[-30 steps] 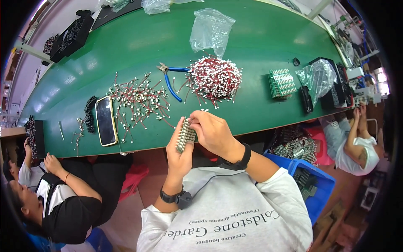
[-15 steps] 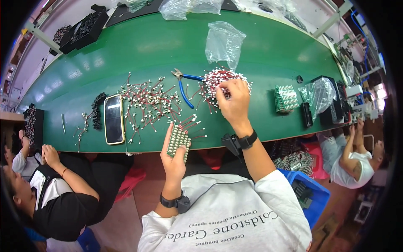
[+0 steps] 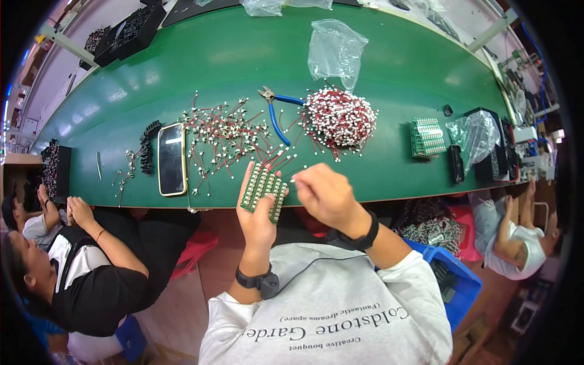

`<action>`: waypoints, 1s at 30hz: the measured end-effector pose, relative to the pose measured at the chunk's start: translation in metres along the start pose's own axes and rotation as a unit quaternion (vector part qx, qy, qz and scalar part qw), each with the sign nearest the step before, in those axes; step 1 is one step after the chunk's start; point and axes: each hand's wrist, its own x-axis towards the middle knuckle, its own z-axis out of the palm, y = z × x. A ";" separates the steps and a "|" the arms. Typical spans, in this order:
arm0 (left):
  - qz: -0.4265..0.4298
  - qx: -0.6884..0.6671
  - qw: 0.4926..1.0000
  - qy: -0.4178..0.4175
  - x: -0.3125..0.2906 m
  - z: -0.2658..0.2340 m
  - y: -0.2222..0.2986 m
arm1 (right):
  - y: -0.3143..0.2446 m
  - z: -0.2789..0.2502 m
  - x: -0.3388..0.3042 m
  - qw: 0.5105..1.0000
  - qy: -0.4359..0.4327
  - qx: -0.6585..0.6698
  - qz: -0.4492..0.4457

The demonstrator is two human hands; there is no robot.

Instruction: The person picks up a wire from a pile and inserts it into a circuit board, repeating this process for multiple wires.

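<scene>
Wires [image 3: 280,162] with white ends fan out from the far edge of the green board [image 3: 262,190], which looks only partly wired: its nearer rows show none, and a large wire heap [image 3: 340,118] lies farther off on the worktop [image 3: 213,67]. Rectangular, with rows of small pale metallic parts, the board sits tilted at the worktop's near edge, gripped in the left hand [image 3: 258,224]. The right hand [image 3: 330,191], just right of it, pinches a small white connector [image 3: 292,180].
</scene>
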 end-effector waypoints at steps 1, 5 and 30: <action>0.017 0.023 0.999 -0.013 -0.001 0.002 0.001 | -0.001 0.004 -0.006 1.000 -0.019 -0.010 -0.002; 0.068 0.118 0.989 -0.051 -0.006 0.001 -0.003 | 0.003 0.013 -0.013 0.998 -0.040 -0.040 -0.016; 0.209 0.358 0.905 -0.093 -0.016 0.015 -0.007 | 0.007 0.008 -0.021 0.992 -0.071 0.032 0.101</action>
